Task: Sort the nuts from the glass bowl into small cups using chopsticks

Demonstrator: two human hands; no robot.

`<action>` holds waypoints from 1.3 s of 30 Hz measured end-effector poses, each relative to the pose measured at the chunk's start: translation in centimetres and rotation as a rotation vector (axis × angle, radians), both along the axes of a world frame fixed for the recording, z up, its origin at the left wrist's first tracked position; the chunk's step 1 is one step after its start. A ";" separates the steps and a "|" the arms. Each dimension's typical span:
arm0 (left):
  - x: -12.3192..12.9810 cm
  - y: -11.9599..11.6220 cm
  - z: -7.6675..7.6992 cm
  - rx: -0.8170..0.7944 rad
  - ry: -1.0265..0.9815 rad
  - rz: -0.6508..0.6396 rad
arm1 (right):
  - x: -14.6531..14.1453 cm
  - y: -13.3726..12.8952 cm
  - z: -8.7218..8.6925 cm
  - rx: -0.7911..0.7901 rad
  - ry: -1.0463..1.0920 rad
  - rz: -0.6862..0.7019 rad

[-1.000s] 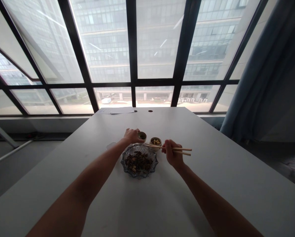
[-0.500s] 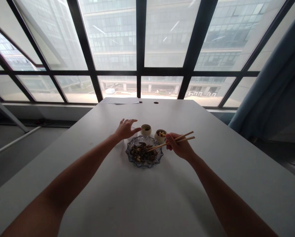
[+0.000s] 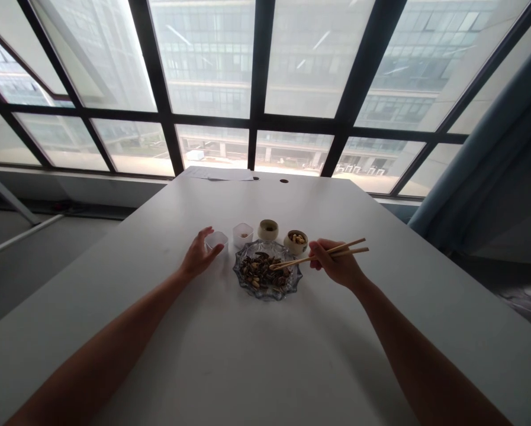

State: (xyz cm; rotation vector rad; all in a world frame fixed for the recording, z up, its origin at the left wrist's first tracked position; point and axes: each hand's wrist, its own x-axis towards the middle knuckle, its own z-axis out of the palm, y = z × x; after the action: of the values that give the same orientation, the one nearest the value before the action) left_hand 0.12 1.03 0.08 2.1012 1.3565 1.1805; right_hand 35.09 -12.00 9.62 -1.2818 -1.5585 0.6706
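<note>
My left hand (image 3: 198,255) curves round the left side of a translucent plastic cup (image 3: 218,239), thumb in front and fingers behind. In my right hand (image 3: 331,260) is a pair of wooden chopsticks (image 3: 343,249), held in a pinch. Their tips reach into a scalloped glass dish (image 3: 296,283) and touch the dark, striped sunflower seeds (image 3: 260,269) there. A few paler pieces lie among the seeds. Behind the dish stand a second translucent cup (image 3: 243,238), a beige cup (image 3: 268,232) with a dark inside, and another beige cup (image 3: 292,247) holding peanuts.
Everything stands on a white table (image 3: 256,355). White paper sheets (image 3: 221,173) lie at its far edge, beside two dark round holes. Large framed windows rise beyond the table, and a blue curtain (image 3: 464,160) hangs at the right.
My left hand has moved left and down from above the cups to the left translucent cup, uncovering the second one. The chopsticks stay over the seeds, and the view has shifted slightly.
</note>
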 end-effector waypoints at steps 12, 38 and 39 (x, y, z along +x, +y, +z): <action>0.1 -1.2 0.6 -0.032 0.087 0.010 | 0.2 0.3 -0.7 0.005 0.038 -0.041; 0.5 -1.6 0.8 0.036 -0.002 -0.054 | -0.3 0.7 -2.9 0.085 0.012 -0.103; 0.5 -1.6 0.8 0.036 -0.003 -0.055 | -0.3 0.6 -2.9 0.095 -0.016 -0.088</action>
State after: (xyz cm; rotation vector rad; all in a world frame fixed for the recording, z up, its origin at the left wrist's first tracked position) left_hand 0.60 -0.54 0.88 2.1465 1.2772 1.1943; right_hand 34.76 -11.44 6.67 -1.2792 -1.5196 0.5265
